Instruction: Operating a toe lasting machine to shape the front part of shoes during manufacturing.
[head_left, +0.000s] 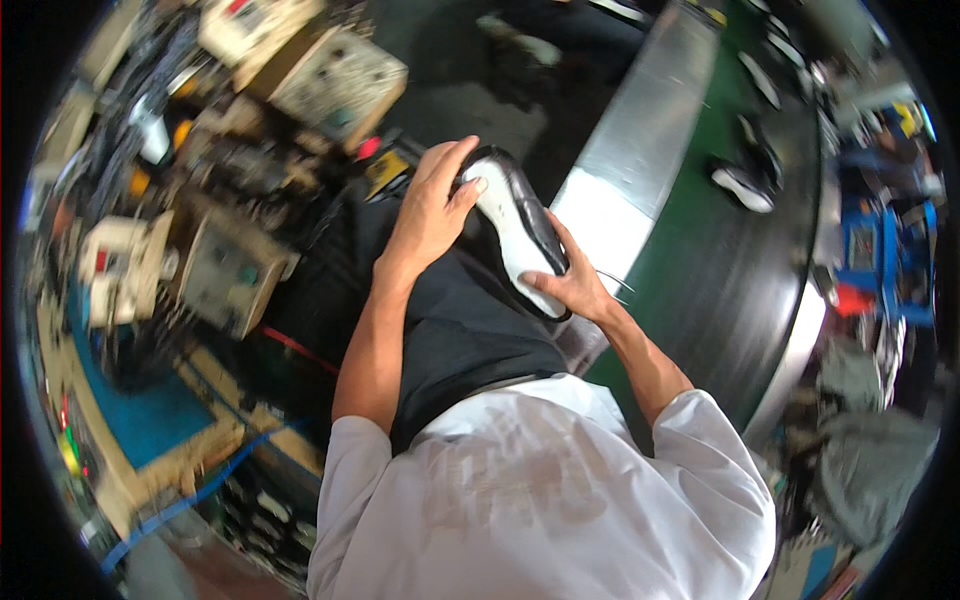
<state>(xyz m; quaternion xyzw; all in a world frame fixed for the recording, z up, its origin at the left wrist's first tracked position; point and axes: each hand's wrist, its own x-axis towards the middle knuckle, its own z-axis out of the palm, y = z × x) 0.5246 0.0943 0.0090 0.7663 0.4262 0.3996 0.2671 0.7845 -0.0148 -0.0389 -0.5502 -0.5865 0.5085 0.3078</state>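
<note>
Between my hands is a black shoe upper point(508, 215), its white underside turned up toward me. My left hand point(432, 205) is at its far end, thumb pressed on the white face and fingers along the outer edge. Around the near end is my right hand point(577, 277), with its thumb on the white face and its fingers against the black side. The parts of the fingers behind the shoe are hidden. The shoe is held tilted above my lap, near the metal ledge of the conveyor.
To the right runs a dark green conveyor belt point(700, 300) carrying several black-and-white shoes point(743, 188), edged by a shiny metal ledge point(640, 130). Machinery with beige control boxes point(335, 85) stands at the left. Blue racks point(875, 245) and grey cloth point(870, 470) lie beyond the belt.
</note>
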